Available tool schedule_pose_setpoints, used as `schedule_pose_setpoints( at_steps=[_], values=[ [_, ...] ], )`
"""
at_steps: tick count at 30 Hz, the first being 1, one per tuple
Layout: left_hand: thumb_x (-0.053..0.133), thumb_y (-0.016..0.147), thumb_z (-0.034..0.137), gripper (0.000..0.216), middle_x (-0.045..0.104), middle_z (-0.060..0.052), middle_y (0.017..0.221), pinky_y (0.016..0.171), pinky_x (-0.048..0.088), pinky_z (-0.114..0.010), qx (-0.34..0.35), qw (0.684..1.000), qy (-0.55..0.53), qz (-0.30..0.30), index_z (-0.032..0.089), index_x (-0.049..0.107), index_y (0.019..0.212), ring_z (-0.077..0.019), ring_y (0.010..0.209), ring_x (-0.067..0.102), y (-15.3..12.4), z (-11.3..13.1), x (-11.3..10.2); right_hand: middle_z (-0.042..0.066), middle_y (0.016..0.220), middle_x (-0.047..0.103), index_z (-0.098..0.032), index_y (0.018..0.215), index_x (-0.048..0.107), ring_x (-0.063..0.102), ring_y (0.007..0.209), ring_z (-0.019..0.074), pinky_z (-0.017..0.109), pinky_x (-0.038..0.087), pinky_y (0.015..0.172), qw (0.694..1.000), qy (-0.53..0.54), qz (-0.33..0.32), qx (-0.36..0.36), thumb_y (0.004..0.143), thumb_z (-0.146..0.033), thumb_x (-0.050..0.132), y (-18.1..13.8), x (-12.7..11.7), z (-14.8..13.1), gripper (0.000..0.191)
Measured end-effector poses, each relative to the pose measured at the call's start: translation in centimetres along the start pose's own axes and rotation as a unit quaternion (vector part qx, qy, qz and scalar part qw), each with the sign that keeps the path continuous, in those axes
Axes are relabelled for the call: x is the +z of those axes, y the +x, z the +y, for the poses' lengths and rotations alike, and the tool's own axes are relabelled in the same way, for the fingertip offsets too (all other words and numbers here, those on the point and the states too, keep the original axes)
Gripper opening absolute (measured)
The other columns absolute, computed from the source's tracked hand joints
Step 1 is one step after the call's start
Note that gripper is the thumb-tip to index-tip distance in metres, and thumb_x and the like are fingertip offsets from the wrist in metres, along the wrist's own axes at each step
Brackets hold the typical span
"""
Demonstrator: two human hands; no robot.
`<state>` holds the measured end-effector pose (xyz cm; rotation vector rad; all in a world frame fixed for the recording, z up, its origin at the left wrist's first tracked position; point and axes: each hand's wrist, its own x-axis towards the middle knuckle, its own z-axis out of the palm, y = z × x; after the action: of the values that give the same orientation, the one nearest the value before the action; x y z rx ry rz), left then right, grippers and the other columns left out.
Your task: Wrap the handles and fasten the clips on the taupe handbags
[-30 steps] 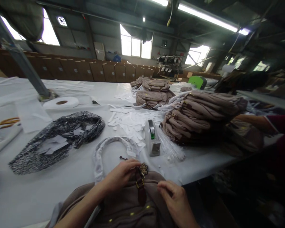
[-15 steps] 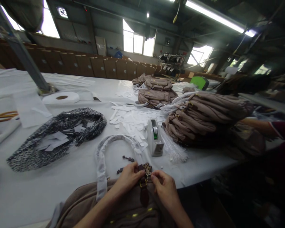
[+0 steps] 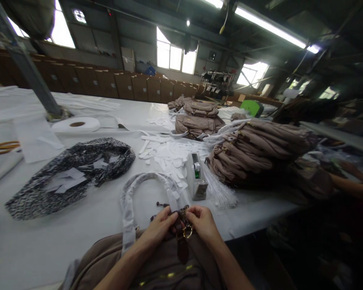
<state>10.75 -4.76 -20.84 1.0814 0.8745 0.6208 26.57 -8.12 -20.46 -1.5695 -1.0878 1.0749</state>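
Observation:
A taupe handbag (image 3: pixel 105 257) with gold zips lies at the bottom, its handles (image 3: pixel 128 213) wrapped in white. My left hand (image 3: pixel 159 227) is closed on a dark brown leather strap (image 3: pixel 178 227) at the bag's top. Close beside it, my right hand (image 3: pixel 204 223) pinches a leopard-print charm (image 3: pixel 183 213), which the fingers partly cover. A gold ring (image 3: pixel 187 231) hangs between the hands, above a brown leather tag (image 3: pixel 183 251). Just behind the left hand, a small dark beaded piece (image 3: pixel 162 204) lies on the table.
A grey tape dispenser (image 3: pixel 196 181) stands ahead, near clear plastic fasteners (image 3: pixel 220 191) and white paper strips (image 3: pixel 166 151). Stacked taupe bags (image 3: pixel 260 153) rise to the right. Left lies a black-and-white patterned cloth (image 3: pixel 48 193) holding paper pieces. Another person's arm (image 3: pixel 351 185) reaches in at far right.
My right hand has moved left onto the leopard charm, which now shows less. My left hand has shifted slightly down and left, and the gold ring has turned. The other person's arm has moved lower.

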Motion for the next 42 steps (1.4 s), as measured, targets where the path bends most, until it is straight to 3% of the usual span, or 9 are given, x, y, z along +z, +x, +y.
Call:
schedule_pose_setpoints(
  at_steps=[8,14,21,24,27,30,32,37,42],
  values=[
    [0.067,0.07,0.049,0.04,0.061,0.003,0.064,0.036,0.025,-0.013,-0.036,0.998,-0.046,0.011,0.016,0.056,0.088,-0.0046,0.044,0.044,-0.7,0.6,0.0,0.003,0.065,0.065,-0.013,0.081,0.062,0.057,0.045,0.0127,0.02,0.042,0.039,0.991,0.079,0.103,0.04,0.071,-0.044,0.063,-2.4,-0.5,0.9,0.032],
    [0.063,0.075,0.036,0.027,0.043,0.009,0.05,0.031,0.013,-0.011,-0.136,0.979,-0.144,0.042,0.017,0.046,0.068,-0.0001,0.034,0.029,0.6,1.7,0.8,0.007,0.07,0.069,-0.013,0.078,0.066,0.063,0.063,0.0191,0.023,0.048,0.049,0.989,0.063,0.132,-0.02,0.073,-0.041,0.065,-3.0,-0.4,0.8,0.028],
    [0.069,0.072,0.028,0.021,0.056,0.003,0.058,0.029,0.01,-0.009,-0.179,0.955,-0.23,-0.047,0.011,0.056,0.074,0.0023,0.031,0.029,-0.5,2.6,0.5,0.005,0.074,0.069,-0.015,0.082,0.063,0.063,0.062,0.0178,0.022,0.047,0.045,0.983,0.14,0.116,0.011,0.073,-0.043,0.067,-4.0,-1.1,0.5,0.03],
    [0.062,0.078,0.035,0.024,0.061,-0.001,0.063,0.029,0.015,-0.01,-0.191,0.941,-0.263,-0.098,0.011,0.06,0.081,0.0013,0.03,0.03,-0.9,2.8,-0.2,0.003,0.077,0.068,-0.018,0.082,0.06,0.065,0.07,0.0165,0.023,0.052,0.057,0.982,0.118,0.131,-0.072,0.083,-0.035,0.06,-5.7,-0.7,0.8,0.016],
    [0.055,0.082,0.048,0.038,0.069,-0.009,0.086,0.028,0.018,-0.013,-0.192,0.941,-0.246,-0.132,0.012,0.062,0.094,-0.0006,0.03,0.039,-1.3,3.1,-0.7,0.002,0.082,0.071,-0.021,0.08,0.061,0.067,0.073,0.0139,0.022,0.052,0.067,0.938,-0.05,0.089,-0.33,0.091,-0.026,0.05,-7.8,0.0,1.5,0.015],
    [0.056,0.08,0.054,0.046,0.069,-0.009,0.086,0.03,0.026,-0.012,-0.134,0.985,-0.092,-0.05,0.011,0.063,0.093,-0.0039,0.039,0.048,-2.1,3.0,-0.9,0.001,0.092,0.073,-0.023,0.076,0.063,0.068,0.085,0.0127,0.022,0.051,0.075,0.776,-0.231,0.01,-0.587,0.094,-0.022,0.044,-9.1,0.5,2.3,0.026],
    [0.063,0.076,0.05,0.049,0.067,-0.005,0.082,0.036,0.036,-0.013,-0.072,0.997,0.001,0.036,0.014,0.057,0.109,-0.0074,0.049,0.052,-2.9,2.6,-0.9,-0.002,0.096,0.074,-0.024,0.071,0.062,0.067,0.094,0.0128,0.023,0.05,0.083,0.71,-0.31,-0.003,-0.632,0.094,-0.021,0.044,-9.4,0.6,2.8,0.03],
    [0.073,0.067,0.033,0.089,0.063,0.002,0.076,0.043,0.044,-0.02,-0.008,0.991,0.042,0.128,0.02,0.022,0.139,-0.0096,0.047,0.053,-4.5,0.9,-0.2,-0.003,0.1,0.073,-0.023,0.068,0.061,0.065,0.101,0.0145,0.027,0.047,0.094,0.692,-0.369,-0.008,-0.62,0.094,-0.021,0.042,-9.5,0.6,3.4,0.033],
    [0.074,0.06,0.029,0.067,0.067,0.001,0.071,0.059,0.05,-0.025,0.014,0.972,-0.034,0.234,0.018,0.045,0.119,-0.0178,0.063,0.062,-7.3,-0.5,0.1,0.003,0.099,0.073,-0.022,0.075,0.063,0.065,0.102,0.0193,0.03,0.051,0.089,0.759,-0.332,0.045,-0.559,0.092,-0.017,0.042,-10.3,0.2,4.6,0.028]
  ],
)
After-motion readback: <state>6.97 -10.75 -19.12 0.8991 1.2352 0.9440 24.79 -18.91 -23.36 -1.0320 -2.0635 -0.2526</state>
